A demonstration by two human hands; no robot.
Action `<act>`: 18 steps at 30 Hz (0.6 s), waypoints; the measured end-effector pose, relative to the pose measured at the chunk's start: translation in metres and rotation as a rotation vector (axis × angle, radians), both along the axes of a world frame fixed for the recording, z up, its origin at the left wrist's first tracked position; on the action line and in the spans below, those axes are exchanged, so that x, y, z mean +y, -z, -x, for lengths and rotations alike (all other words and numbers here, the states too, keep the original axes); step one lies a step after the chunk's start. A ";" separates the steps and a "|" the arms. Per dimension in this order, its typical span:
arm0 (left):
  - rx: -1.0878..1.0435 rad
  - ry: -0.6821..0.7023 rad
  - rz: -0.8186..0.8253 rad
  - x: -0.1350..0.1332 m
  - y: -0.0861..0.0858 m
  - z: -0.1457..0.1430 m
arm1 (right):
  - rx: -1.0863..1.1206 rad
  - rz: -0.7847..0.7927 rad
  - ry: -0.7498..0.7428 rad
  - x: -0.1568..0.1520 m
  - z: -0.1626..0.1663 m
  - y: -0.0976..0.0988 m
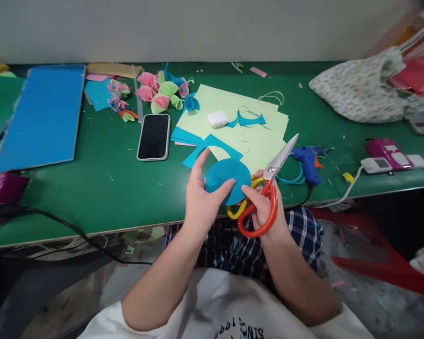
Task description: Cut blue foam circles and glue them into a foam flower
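Remotely, I have the left hand [203, 195] pinching a blue paper disc [226, 173] over the near edge of the green bench [120, 188]; the right hand [262, 206] grips its rim too, holding red-handled scissors [267, 186].

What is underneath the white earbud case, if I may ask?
Pale green paper shows around the white earbud case, and blue paper scraps reach its right edge. What lies directly beneath it is covered and cannot be seen.

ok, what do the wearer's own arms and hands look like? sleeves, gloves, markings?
Left hand and right hand are ungloved, with no visible markings. Forearms are uncovered below short white sleeves, part of a white shirt with dark lettering.
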State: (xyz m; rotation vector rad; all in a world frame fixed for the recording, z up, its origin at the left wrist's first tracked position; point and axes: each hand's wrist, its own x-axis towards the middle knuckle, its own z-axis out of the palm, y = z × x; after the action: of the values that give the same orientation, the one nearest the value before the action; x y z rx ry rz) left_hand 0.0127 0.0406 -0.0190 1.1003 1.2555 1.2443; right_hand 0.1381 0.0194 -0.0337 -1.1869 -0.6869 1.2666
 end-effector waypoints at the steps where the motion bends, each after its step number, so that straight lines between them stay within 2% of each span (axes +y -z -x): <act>1: -0.003 0.002 0.006 0.000 0.000 0.000 | -0.001 0.002 0.003 0.000 0.000 0.001; 4: -0.043 0.044 0.079 0.004 -0.001 0.003 | -0.005 -0.021 0.003 0.001 0.000 0.001; 8: -0.140 0.199 0.205 0.015 -0.002 0.014 | -0.025 -0.041 -0.041 0.003 -0.002 0.001; 12: -0.114 0.285 0.210 0.023 -0.008 0.024 | -0.072 -0.043 -0.086 0.004 -0.005 -0.001; 15: -0.034 0.309 0.197 0.025 -0.012 0.027 | -0.073 -0.043 -0.124 0.005 -0.006 -0.003; 18: -0.041 0.317 0.173 0.023 -0.010 0.027 | -0.070 -0.036 -0.139 0.005 -0.007 -0.006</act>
State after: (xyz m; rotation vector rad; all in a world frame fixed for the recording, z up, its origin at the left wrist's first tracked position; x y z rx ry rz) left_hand -0.0147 0.0636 -0.0087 1.0921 1.0861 0.8987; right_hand 0.1453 0.0246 -0.0280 -1.1744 -0.8525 1.3272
